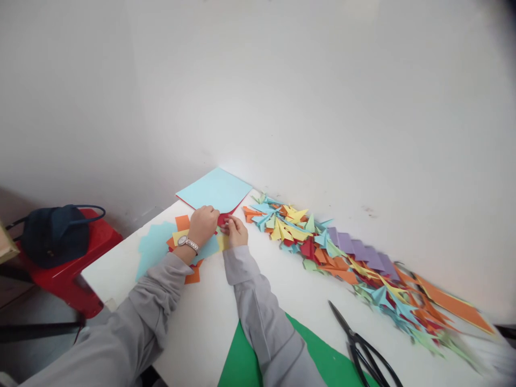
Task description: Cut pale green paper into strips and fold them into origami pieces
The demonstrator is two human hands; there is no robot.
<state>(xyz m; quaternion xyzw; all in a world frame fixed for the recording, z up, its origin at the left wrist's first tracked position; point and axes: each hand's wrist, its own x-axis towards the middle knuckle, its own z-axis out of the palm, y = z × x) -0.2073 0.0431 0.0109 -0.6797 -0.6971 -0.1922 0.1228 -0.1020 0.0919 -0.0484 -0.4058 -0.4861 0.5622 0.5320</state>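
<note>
Red paper [223, 219] shows at the near corner of the blue sheet [217, 188], right where both hands meet; whether it is a loose piece or part of a sheet underneath, I cannot tell. The right hand [236, 232] is narrow, thumb and fingertips seemingly pinching its edge; the left hand [205, 226] is curled beside it, back turned up, so its hold cannot be told. Uneven pulling could tear or crease the red paper, and a dragging wrist could scatter the loose pieces [207, 247] on the near side of the blue sheet or push that sheet askew. To the right of the blue sheet, folded shapes [338, 263] crowd the bench [193, 333] along the wall [322, 107], hemming in that side. Nearer than the blue sheet lie the green sheet [238, 355], partly under the right sleeve [258, 301], and black scissors [353, 337]; left of it, off the bench, a bag [56, 236] sits on a stool [108, 234].
</note>
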